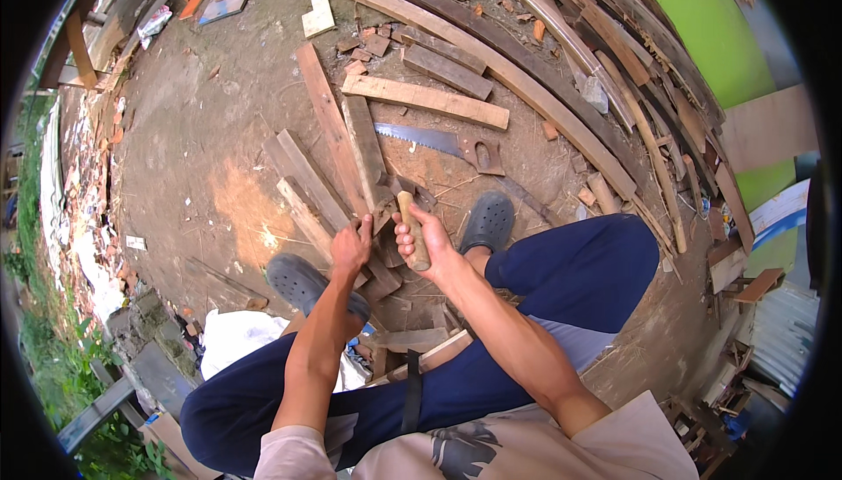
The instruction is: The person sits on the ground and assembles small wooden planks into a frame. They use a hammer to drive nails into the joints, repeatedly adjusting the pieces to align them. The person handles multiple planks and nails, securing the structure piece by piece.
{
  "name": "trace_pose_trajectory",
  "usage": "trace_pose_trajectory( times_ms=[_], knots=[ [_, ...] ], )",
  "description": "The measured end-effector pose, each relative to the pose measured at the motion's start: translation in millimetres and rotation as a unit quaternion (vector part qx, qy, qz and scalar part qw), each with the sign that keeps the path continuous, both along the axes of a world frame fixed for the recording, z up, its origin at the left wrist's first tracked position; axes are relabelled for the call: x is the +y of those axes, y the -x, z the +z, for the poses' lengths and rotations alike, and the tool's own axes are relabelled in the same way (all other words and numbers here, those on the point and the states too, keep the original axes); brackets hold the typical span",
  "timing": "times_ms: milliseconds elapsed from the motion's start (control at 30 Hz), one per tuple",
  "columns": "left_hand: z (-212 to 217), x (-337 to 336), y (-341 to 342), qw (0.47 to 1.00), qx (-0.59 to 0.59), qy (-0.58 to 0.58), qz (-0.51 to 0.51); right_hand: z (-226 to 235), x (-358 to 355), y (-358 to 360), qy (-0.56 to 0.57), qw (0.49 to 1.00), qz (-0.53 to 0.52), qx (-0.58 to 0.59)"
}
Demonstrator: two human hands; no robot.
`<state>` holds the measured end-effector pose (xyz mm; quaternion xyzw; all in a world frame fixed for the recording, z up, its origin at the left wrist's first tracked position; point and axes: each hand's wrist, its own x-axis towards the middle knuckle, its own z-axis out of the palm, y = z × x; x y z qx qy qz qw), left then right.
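My right hand (419,239) is closed around a short wooden handle (412,227) that stands nearly upright, its top end free above my fist. What is at the handle's lower end is hidden. My left hand (351,247) presses down on a narrow wooden slat (307,212) lying among other slats on the dirt ground. The two hands are close together, just in front of my dark clogs (488,222). A hand saw (438,144) with a brown handle lies on the ground a little beyond the slats.
Long weathered planks (491,59) lie stacked in an arc at the back and right, against a green wall (702,24). Short boards (424,98) and wood scraps lie scattered around. A white sack (232,340) sits by my left leg. Rubble edges the left side.
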<state>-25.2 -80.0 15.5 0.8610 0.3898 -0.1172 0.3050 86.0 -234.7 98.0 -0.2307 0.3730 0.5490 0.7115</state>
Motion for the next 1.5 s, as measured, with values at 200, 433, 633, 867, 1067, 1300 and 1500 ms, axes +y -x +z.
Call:
trace_pose_trajectory(
  times_ms=[200,433,633,867,1067,1300,1500],
  knots=[
    [1,-1,0,1.0,0.01,-0.01,0.003,22,-1,5,0.135,0.984,-0.073,-0.092],
    [2,-2,0,1.0,0.0,-0.018,0.005,-19,-9,16,0.226,0.962,-0.144,0.059],
    [1,1,-2,1.0,0.012,-0.007,0.016,4,-7,46,0.116,0.992,0.001,-0.056],
    [2,1,-1,1.0,0.017,-0.007,0.008,-11,-4,10,0.256,0.956,-0.132,-0.055],
    [3,1,-2,1.0,0.002,-0.009,0.009,-9,-10,6,0.245,0.929,0.17,-0.217],
    [-2,2,1,1.0,-0.006,0.003,0.015,34,-16,-41,0.32,0.844,0.262,-0.341],
    [-1,3,2,1.0,-0.006,0.002,0.017,34,-14,-76,0.274,0.809,0.335,-0.398]
  ],
)
